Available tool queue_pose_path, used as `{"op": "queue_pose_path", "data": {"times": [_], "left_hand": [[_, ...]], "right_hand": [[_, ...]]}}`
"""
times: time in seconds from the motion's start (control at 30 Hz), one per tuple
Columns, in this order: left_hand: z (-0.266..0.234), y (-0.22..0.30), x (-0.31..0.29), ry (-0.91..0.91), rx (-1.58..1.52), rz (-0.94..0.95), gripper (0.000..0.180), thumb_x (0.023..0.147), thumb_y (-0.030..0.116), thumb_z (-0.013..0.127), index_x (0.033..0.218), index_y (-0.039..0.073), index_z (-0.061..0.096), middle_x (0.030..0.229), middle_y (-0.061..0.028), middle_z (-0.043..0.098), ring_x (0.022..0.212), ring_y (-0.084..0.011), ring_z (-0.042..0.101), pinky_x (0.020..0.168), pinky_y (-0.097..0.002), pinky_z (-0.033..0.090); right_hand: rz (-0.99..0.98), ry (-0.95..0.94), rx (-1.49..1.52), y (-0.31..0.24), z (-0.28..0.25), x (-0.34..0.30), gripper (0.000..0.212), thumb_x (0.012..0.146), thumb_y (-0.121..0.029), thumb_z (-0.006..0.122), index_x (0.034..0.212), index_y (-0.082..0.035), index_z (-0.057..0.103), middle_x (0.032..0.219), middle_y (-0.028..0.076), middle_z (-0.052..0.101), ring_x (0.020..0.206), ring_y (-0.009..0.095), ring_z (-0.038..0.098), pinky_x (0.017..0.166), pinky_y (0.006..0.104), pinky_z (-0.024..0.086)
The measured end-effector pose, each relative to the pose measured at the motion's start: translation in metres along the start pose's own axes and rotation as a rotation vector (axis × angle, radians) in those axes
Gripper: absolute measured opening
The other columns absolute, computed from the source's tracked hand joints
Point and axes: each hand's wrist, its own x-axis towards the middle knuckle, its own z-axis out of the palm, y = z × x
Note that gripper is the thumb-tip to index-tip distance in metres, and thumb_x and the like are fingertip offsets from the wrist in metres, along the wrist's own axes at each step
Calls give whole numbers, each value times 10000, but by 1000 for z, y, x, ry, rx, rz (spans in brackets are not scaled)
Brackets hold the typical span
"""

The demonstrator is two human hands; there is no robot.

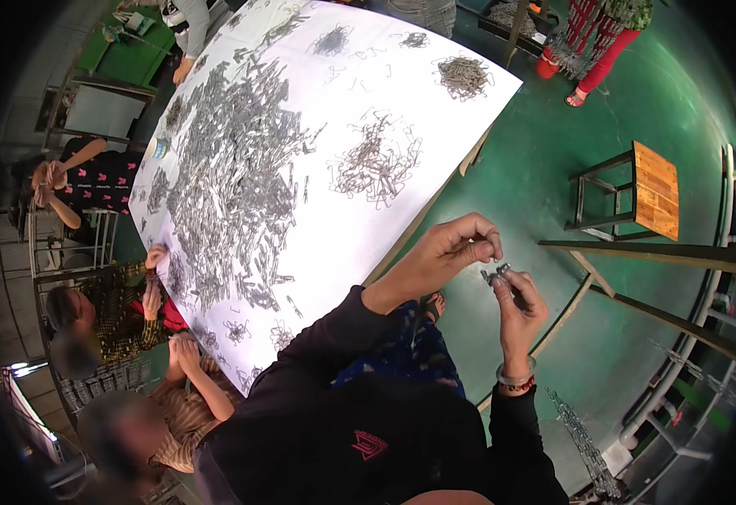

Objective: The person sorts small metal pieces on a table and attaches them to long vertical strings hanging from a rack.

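Observation:
My left hand (pixel 454 246) is in a pinch in front of me, past the table's right edge; whatever is between its fingertips is too small to make out. Just below it, my right hand (pixel 521 310) grips some small dark metal pieces (pixel 494 273) between thumb and fingers. Their exact kind cannot be told. A red bead bracelet (pixel 515 385) circles my right wrist. On the white-covered table (pixel 334 261) to my left, a wide heap of narrow grey metal pieces (pixel 233 185) is spread out. Nearer my hands on that table lies a pile of bent wire hooks (pixel 378 160).
Smaller wire piles (pixel 464 77) dot the table. Co-workers' hands (pixel 187 353) rest along its left edge. A wooden-topped stool (pixel 656 192) and a metal rail frame (pixel 637 251) stand to the right on the green floor. Strings of metal parts (pixel 582 446) hang at lower right.

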Motion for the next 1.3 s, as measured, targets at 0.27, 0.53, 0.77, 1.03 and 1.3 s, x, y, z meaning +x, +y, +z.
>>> {"op": "queue_pose_path", "data": {"times": [0.27,0.53,0.77,1.03,1.3], "left_hand": [[-16,40,-26,9,173,-5,111,932,93,500,1002,12,525,928,-22,541,898,-90,519,799,-251,446],[-27,66,-59,210,339,140,111,916,35,493,990,-22,554,957,-85,614,857,-113,588,790,-256,478],[-27,60,-80,245,439,187,104,865,-77,501,929,-10,548,950,-125,615,853,-204,602,749,-309,498],[-13,56,-66,341,460,-55,105,849,-50,537,896,44,548,911,-155,618,872,-228,593,723,-299,482],[12,33,-34,642,347,-111,52,862,50,565,912,36,566,944,-134,597,828,-218,571,699,-308,481]], "right_hand": [[-83,-47,5,-41,45,-8,190,747,99,655,928,42,640,800,48,595,716,102,517,647,220,428],[-265,-208,-92,-50,67,0,256,753,81,654,1004,36,635,859,65,619,721,98,525,645,217,433],[54,-175,63,-28,64,42,248,812,33,605,1059,41,616,883,64,583,770,105,545,694,216,442],[-329,-371,-733,87,55,178,601,764,-121,664,1315,-103,426,1230,165,431,1065,359,389,904,447,345],[-347,-467,-1128,121,105,306,572,802,-269,630,1325,-150,433,1026,147,450,955,320,423,773,454,368]]}}
